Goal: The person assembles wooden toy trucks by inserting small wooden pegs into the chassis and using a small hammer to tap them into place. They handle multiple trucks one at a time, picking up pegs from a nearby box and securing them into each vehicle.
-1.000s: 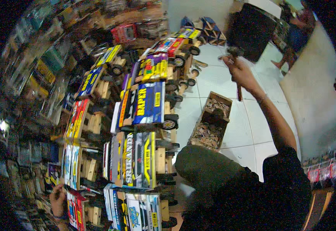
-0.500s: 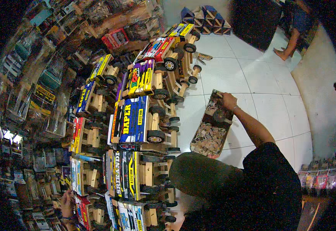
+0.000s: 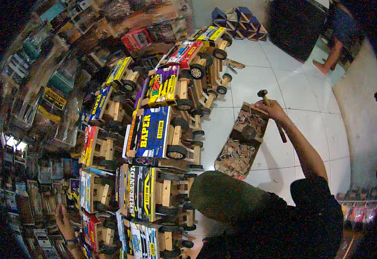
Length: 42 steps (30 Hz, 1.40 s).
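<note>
My right hand [image 3: 274, 110] is closed round the handle of a hammer [image 3: 283, 134], its dark head pointing up beyond my fingers. Just left of that hand, a long open box [image 3: 258, 140] lies slanted on the floor. It holds many small wood pieces [image 3: 236, 159] and a dark round object [image 3: 248, 132]. Low at the left, my left hand [image 3: 63, 222] has its fingers stretched upward and appears to hold nothing. The hand is dim, beside a red toy truck [image 3: 90, 231] and apart from it.
Colourful wooden toy trucks [image 3: 151, 133] with black wheels stand in two columns left of the box. Wrapped toys [image 3: 52, 112] crowd the far left. White floor tiles [image 3: 315, 138] lie at right. Triangular blue-and-wood pieces [image 3: 240, 23] are stacked at back, and another person's foot [image 3: 322, 65] shows far right.
My right hand has come up from the box with the hammer in it. My left hand has shifted left, away from the red toy truck. The whole view has shifted slightly.
</note>
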Available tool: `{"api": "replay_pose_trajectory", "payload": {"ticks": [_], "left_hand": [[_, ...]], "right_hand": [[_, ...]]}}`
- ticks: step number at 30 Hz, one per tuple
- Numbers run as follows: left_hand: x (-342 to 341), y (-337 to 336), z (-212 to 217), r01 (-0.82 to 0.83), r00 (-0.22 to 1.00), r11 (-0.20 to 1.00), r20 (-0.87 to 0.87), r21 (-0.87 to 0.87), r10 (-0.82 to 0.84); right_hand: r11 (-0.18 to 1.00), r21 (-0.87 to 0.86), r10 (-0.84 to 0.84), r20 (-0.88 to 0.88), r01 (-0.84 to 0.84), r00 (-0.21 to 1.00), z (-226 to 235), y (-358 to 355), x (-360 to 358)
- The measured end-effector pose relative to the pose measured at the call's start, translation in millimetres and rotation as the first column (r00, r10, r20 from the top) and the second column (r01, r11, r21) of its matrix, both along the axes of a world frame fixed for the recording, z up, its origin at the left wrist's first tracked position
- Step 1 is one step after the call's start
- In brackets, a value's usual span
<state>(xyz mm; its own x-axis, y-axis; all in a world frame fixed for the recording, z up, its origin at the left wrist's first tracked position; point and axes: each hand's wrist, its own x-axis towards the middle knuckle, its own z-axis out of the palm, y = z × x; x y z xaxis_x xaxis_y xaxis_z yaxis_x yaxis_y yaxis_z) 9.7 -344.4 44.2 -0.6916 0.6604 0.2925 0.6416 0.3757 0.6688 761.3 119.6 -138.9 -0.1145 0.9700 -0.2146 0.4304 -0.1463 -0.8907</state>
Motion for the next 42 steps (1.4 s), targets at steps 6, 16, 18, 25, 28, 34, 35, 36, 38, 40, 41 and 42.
{"api": "replay_pose_trajectory", "payload": {"ticks": [6,16,18,25,28,34,35,36,38,40,41,42], "left_hand": [[172,87,64,0.217,0.976,0.968,-0.018,0.124,-0.217],[315,111,99,0.575,0.640,0.788,0.480,0.219,-0.600],[300,99,97,0.569,0.667,0.772,0.389,0.284,-0.635],[290,69,82,0.479,0.600,0.814,0.553,0.329,-0.577],[296,72,76,0.401,0.459,0.824,0.691,0.400,-0.559],[326,79,63,0.519,0.550,0.814,0.626,0.261,-0.552],[327,80,62,0.533,0.592,0.821,0.603,0.204,-0.534],[329,77,63,0.526,0.628,0.832,0.578,0.177,-0.520],[324,77,68,0.589,0.590,0.778,0.540,0.221,-0.600],[323,75,72,0.473,0.722,0.851,0.454,0.227,-0.522],[322,77,75,0.463,0.640,0.798,0.478,0.386,-0.602],[319,81,79,0.633,0.462,0.638,0.446,0.438,-0.766]], "right_hand": [[0.858,0.223,0.489,-0.081,-0.462,0.869,163,-61,-101],[0.471,0.340,0.877,-0.080,-0.814,0.474,282,-191,-271],[0.456,0.314,0.888,-0.094,-0.832,0.451,285,-202,-288],[0.380,0.295,0.913,0.035,-0.877,0.407,278,-215,-309],[0.430,0.163,0.883,0.131,-0.888,0.452,275,-212,-299],[0.355,0.437,0.902,0.074,-0.827,0.426,238,-169,-230],[0.429,0.480,0.860,0.040,-0.765,0.508,223,-157,-218],[0.541,0.434,0.784,0.049,-0.720,0.619,212,-141,-197],[0.578,0.563,0.582,0.223,-0.591,0.782,180,-108,-153],[0.797,0.354,0.349,0.392,-0.489,0.851,135,-81,-112],[0.870,0.222,0.284,0.503,-0.440,0.816,111,-71,-90],[0.906,0.215,0.188,0.567,-0.365,0.802,79,-64,-77]]}}
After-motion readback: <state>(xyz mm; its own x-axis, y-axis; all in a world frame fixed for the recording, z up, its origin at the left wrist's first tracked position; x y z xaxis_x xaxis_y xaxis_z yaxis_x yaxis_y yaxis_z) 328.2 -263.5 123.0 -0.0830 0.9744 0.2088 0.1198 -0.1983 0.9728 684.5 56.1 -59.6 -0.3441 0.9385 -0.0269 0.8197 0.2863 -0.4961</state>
